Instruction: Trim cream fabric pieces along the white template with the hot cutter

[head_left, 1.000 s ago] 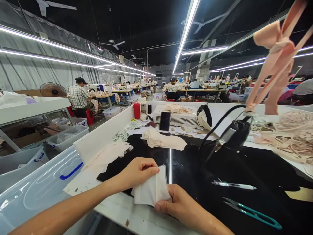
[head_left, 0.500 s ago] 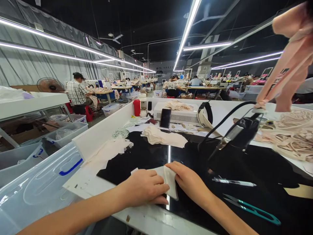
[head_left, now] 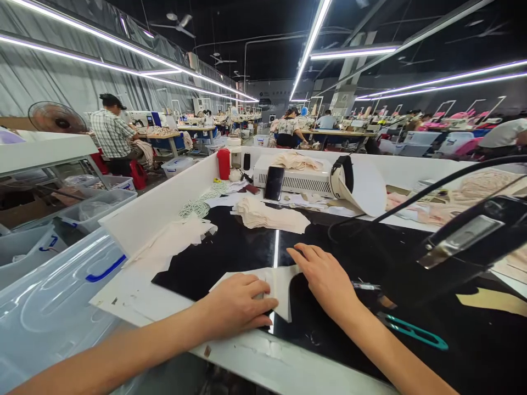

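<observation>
A thin cream cloth piece (head_left: pixel 282 295) lies spread on the black work surface in front of me. My left hand (head_left: pixel 239 305) rests palm down on its left part, fingers stretched over it and covering much of it. My right hand (head_left: pixel 325 274) is at the cloth's upper right corner, its fingers extended and the fingertips by the edge; its thumb is hidden. Beyond both hands lies a stack of cream cloth pieces (head_left: pixel 272 215). More pale cloth pieces (head_left: pixel 173 241) are heaped to the left.
Teal thread snips (head_left: pixel 415 332) and a pen (head_left: pixel 366 286) lie right of my right hand. A blurred black device with a metal plate (head_left: pixel 461 241) juts in from the right, its cable arching. A phone (head_left: pixel 274 183) leans on a white box (head_left: pixel 304 182). Plastic bins stand left.
The cloth's folded-over right part now lies opened out flat. My right hand has moved right and away from the fold. The view has shifted, bringing the black device larger and nearer.
</observation>
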`<state>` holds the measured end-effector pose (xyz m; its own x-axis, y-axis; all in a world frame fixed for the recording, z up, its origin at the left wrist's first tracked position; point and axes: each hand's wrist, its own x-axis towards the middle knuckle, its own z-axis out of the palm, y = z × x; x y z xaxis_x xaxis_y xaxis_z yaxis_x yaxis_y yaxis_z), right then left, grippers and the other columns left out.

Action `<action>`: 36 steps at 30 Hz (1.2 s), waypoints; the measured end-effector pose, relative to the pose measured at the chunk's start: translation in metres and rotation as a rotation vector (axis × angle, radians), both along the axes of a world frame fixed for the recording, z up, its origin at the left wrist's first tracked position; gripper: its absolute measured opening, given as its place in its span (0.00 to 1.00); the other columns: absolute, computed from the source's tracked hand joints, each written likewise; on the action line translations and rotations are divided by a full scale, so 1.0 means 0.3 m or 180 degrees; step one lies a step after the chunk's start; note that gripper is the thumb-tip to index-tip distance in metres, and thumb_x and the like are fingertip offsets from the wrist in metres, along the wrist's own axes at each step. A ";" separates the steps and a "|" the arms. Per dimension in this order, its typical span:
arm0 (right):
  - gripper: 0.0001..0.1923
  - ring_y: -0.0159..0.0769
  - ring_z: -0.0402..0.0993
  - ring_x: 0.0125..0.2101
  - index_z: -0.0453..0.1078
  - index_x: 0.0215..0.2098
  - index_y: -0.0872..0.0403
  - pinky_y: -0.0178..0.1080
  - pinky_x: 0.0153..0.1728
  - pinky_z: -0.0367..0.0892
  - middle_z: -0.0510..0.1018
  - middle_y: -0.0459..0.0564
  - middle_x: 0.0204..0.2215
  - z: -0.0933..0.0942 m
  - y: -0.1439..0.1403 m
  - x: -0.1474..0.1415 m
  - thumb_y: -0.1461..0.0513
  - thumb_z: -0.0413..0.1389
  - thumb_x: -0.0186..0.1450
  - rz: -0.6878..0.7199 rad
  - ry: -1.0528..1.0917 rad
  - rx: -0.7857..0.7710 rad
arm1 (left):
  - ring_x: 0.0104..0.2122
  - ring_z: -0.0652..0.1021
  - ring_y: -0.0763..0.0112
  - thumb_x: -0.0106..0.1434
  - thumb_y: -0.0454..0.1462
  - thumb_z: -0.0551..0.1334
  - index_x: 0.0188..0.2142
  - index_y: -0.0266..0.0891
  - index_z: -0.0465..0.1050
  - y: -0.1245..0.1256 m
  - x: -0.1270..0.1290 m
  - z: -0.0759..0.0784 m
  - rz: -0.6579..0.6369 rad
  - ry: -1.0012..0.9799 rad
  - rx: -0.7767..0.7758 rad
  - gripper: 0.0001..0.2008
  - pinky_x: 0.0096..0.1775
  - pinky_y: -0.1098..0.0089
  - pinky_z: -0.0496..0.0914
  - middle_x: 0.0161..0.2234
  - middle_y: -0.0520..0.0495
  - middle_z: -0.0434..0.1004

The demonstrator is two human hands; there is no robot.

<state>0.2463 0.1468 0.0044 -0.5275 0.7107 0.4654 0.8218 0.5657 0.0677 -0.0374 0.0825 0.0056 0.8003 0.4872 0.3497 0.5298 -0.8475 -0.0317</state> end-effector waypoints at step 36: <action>0.24 0.67 0.84 0.57 0.73 0.71 0.27 0.68 0.58 0.77 0.85 0.54 0.58 0.142 -0.346 0.226 0.53 0.65 0.79 -0.0711 0.2350 0.0740 | 0.60 0.86 0.52 0.89 0.40 0.56 0.62 0.36 0.81 0.033 0.006 0.045 -0.0083 -0.0389 -0.0550 0.17 0.60 0.56 0.81 0.61 0.36 0.87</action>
